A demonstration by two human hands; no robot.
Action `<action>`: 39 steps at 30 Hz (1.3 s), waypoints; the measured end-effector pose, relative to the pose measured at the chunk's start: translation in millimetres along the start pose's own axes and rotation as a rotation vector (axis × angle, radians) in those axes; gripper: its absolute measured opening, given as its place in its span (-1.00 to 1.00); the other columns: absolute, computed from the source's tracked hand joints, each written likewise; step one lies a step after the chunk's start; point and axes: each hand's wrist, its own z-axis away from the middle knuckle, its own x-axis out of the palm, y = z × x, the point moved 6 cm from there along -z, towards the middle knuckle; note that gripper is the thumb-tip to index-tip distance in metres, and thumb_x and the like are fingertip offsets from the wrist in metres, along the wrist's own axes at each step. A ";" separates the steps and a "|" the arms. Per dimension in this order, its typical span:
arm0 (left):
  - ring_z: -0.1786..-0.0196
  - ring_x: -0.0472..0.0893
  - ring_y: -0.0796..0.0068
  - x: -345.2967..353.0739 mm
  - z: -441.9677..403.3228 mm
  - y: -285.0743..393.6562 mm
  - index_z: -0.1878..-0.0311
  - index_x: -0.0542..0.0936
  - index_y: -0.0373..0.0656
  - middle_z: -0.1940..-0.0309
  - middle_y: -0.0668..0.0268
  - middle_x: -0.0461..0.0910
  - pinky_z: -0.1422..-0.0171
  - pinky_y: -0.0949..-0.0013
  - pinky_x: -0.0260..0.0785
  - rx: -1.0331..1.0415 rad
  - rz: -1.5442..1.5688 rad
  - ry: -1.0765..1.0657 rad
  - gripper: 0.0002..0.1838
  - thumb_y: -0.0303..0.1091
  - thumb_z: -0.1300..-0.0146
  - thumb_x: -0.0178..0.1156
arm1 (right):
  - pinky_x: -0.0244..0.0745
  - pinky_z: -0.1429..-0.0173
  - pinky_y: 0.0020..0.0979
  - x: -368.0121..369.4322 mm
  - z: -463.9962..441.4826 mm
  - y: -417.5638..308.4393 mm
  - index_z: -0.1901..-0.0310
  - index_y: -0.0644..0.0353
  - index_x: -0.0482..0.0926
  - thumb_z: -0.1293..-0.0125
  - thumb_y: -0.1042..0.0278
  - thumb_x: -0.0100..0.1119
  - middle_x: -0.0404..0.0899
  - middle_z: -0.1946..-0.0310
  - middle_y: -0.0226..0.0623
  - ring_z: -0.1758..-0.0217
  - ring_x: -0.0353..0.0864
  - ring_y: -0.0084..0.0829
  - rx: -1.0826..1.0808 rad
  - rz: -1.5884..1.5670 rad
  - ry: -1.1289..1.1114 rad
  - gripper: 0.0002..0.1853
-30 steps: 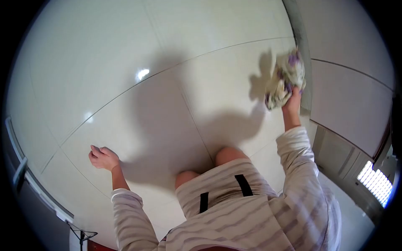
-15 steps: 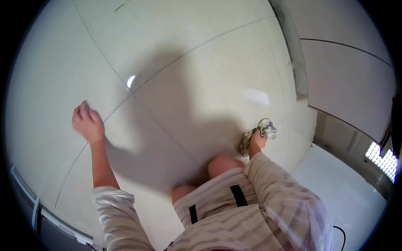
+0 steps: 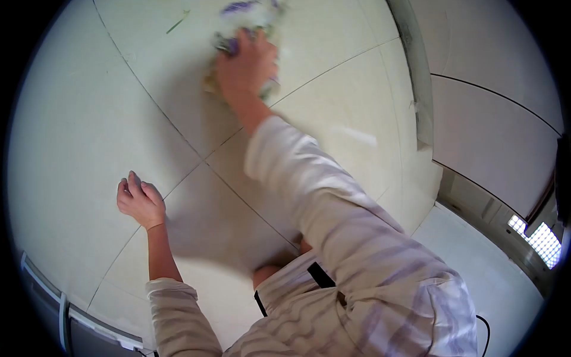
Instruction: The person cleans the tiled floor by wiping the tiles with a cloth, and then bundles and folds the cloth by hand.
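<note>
My right hand [image 3: 247, 62] reaches far forward and grips a crumpled patterned cloth [image 3: 267, 89] in white, purple and green. Motion blurs the cloth, which shows around the fingers against the pale tiled floor [image 3: 333, 95]. Part of it is hidden under the hand. Lower at the left, my left hand [image 3: 141, 201] is empty above the tiles, its fingers loosely bent and apart. A thin green strip [image 3: 178, 22] lies on the floor left of the cloth.
Light cabinet panels [image 3: 485, 119] stand along the right side. At the lower left is a dark, light-edged object [image 3: 89, 333]. A black cable [image 3: 488, 333] curves at the lower right. My bent knee [image 3: 266, 273] is below the arms.
My right hand has swept forward and left with the cloth, from beside my knees to the upper middle. My left hand appears slightly lower and further right.
</note>
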 end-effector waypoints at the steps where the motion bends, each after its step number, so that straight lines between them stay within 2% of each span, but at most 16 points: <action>1: -0.14 0.36 -0.01 1.3 0.9 -1.3 -0.20 0.47 -0.08 -0.11 0.01 0.39 -0.22 -0.03 0.16 0.003 -0.003 0.000 -0.58 -0.26 -0.27 -0.01 | 0.30 -0.12 0.04 13.0 -1.2 -24.7 -0.09 -0.07 0.56 0.11 0.21 0.36 0.36 -0.25 -0.26 -0.24 0.28 -0.04 -0.010 -0.033 0.004 -0.41; 7: -0.12 0.37 0.00 14.8 3.8 -12.2 -0.21 0.48 -0.07 -0.13 0.01 0.38 -0.19 -0.04 0.20 0.019 0.038 -0.022 -0.56 -0.28 -0.25 -0.01 | 0.40 -0.15 -0.11 45.4 -41.3 -115.6 0.03 0.21 0.63 0.08 0.39 0.24 0.57 0.07 -0.07 -0.02 0.52 -0.03 -0.024 -0.909 -0.052 -0.54; 9: -0.18 0.34 -0.04 12.4 5.5 -14.1 -0.23 0.48 -0.10 -0.18 -0.03 0.37 -0.26 -0.04 0.15 0.010 0.000 -0.035 -0.55 -0.23 -0.30 -0.05 | 0.29 -0.30 -0.17 1.8 -56.1 -94.4 0.03 0.30 0.61 0.06 0.36 0.17 0.50 -0.10 0.01 -0.14 0.42 -0.01 0.054 -1.051 -0.142 -0.53; 11: -0.17 0.35 -0.05 6.7 3.4 -4.5 -0.21 0.49 -0.11 -0.16 -0.04 0.39 -0.25 -0.04 0.16 0.009 -0.017 -0.035 -0.56 -0.23 -0.30 -0.05 | 0.45 -0.10 -0.23 -43.4 -72.5 -49.9 0.08 0.34 0.58 0.00 0.34 0.14 0.60 0.11 -0.08 0.08 0.54 -0.18 0.056 -1.312 -0.013 -0.59; 13: -0.17 0.36 -0.05 2.8 0.5 -2.6 -0.20 0.50 -0.13 -0.14 -0.05 0.40 -0.25 -0.04 0.17 -0.001 -0.055 -0.025 -0.56 -0.24 -0.30 -0.04 | 0.45 0.12 -0.29 -53.7 -90.5 46.8 0.18 0.30 0.51 -0.09 0.35 0.15 0.55 0.30 -0.32 0.24 0.47 -0.40 0.080 -1.319 -0.207 -0.72; 15: -0.18 0.35 -0.05 8.9 2.7 -8.2 -0.22 0.48 -0.13 -0.16 -0.05 0.38 -0.26 -0.06 0.15 0.015 -0.013 -0.027 -0.55 -0.26 -0.28 -0.03 | 0.41 0.10 -0.30 -111.9 -85.5 139.2 0.28 0.28 0.60 -0.15 0.25 0.11 0.58 0.31 -0.29 0.24 0.49 -0.40 0.232 -1.212 -0.014 -0.74; 19: -0.17 0.31 -0.02 5.0 0.3 2.9 -0.23 0.45 -0.13 -0.14 0.00 0.35 -0.27 -0.02 0.11 0.007 0.008 -0.044 -0.53 -0.33 -0.22 0.02 | 0.40 -0.19 -0.30 -213.2 -12.7 368.9 -0.06 0.41 0.53 -0.34 0.27 -0.13 0.57 0.01 -0.16 -0.06 0.53 -0.33 0.465 -0.598 0.044 -0.57; 20: -0.17 0.31 -0.02 2.4 -0.8 3.5 -0.23 0.45 -0.13 -0.14 0.00 0.35 -0.27 -0.02 0.11 -0.003 -0.008 -0.028 -0.53 -0.33 -0.22 0.02 | 0.41 -0.19 -0.28 -224.0 18.9 399.9 -0.11 0.44 0.47 -0.32 0.32 -0.07 0.54 -0.04 -0.15 -0.10 0.53 -0.30 0.697 -0.885 0.263 -0.57; 22: -0.16 0.29 0.01 1.9 -3.9 7.3 -0.23 0.44 -0.15 -0.14 0.02 0.33 -0.27 0.00 0.09 -0.029 -0.014 -0.067 -0.52 -0.34 -0.21 0.02 | 0.37 -0.25 -0.25 -245.8 83.9 474.8 -0.23 0.33 0.39 -0.31 0.26 -0.01 0.46 -0.16 -0.14 -0.17 0.47 -0.21 0.848 -0.880 0.364 -0.51; 24: -0.16 0.28 0.01 1.0 -4.0 6.6 -0.23 0.44 -0.15 -0.15 0.02 0.31 -0.27 0.00 0.09 -0.017 -0.015 -0.047 -0.52 -0.35 -0.21 0.01 | 0.37 -0.26 -0.22 -242.9 153.2 525.1 -0.23 0.29 0.39 -0.28 0.12 0.06 0.47 -0.15 -0.16 -0.22 0.44 -0.18 1.340 -0.480 0.228 -0.44; 27: -0.15 0.28 0.02 0.3 -5.6 8.6 -0.23 0.44 -0.16 -0.16 0.02 0.30 -0.27 0.00 0.08 0.003 -0.019 -0.049 -0.52 -0.36 -0.20 0.01 | 0.40 -0.19 -0.24 -223.7 143.9 513.8 -0.20 0.34 0.43 -0.19 -0.05 0.14 0.48 -0.17 -0.06 -0.18 0.48 -0.14 1.038 0.040 0.285 -0.32; 29: -0.15 0.28 0.02 1.2 -2.3 1.4 -0.23 0.44 -0.16 -0.16 0.01 0.30 -0.26 0.00 0.08 0.015 -0.011 -0.061 -0.52 -0.36 -0.19 0.00 | 0.37 -0.23 -0.24 -211.0 99.0 502.8 -0.16 0.37 0.47 -0.17 -0.09 0.14 0.48 -0.18 0.04 -0.19 0.49 -0.06 0.988 0.237 0.078 -0.31; 31: -0.15 0.28 0.02 2.3 1.6 -0.7 -0.22 0.44 -0.16 -0.16 0.01 0.29 -0.26 -0.01 0.08 0.000 0.001 -0.044 -0.52 -0.37 -0.19 0.00 | 0.29 -0.34 -0.20 -188.0 33.9 464.5 -0.14 0.35 0.50 -0.19 0.01 0.12 0.45 -0.21 0.02 -0.29 0.39 -0.02 0.865 0.213 0.144 -0.39; 33: -0.15 0.29 0.02 4.7 2.8 -1.0 -0.22 0.44 -0.16 -0.16 0.01 0.29 -0.25 -0.01 0.08 0.006 0.002 -0.037 -0.52 -0.38 -0.18 0.00 | 0.32 -0.31 -0.16 -149.5 -47.4 424.7 -0.12 0.39 0.51 -0.15 -0.06 0.13 0.48 -0.16 0.12 -0.24 0.44 0.01 0.445 0.353 0.174 -0.34; 34: -0.15 0.29 0.03 5.1 2.8 -1.7 -0.22 0.44 -0.16 -0.16 0.01 0.29 -0.25 -0.01 0.09 0.015 -0.001 -0.028 -0.51 -0.38 -0.18 0.00 | 0.24 -0.38 -0.16 -130.6 -86.6 380.3 -0.13 0.37 0.51 -0.04 0.02 0.11 0.36 -0.30 -0.03 -0.33 0.33 -0.02 0.415 0.270 0.119 -0.33; 39: -0.14 0.30 0.02 8.4 3.9 -3.0 -0.22 0.44 -0.15 -0.15 0.01 0.30 -0.24 -0.02 0.09 -0.012 -0.010 -0.048 -0.50 -0.40 -0.15 0.01 | 0.33 -0.27 -0.02 -25.5 -215.4 134.0 -0.11 -0.01 0.61 0.05 0.07 0.12 0.41 -0.24 -0.25 -0.30 0.32 -0.04 0.069 0.307 0.054 -0.41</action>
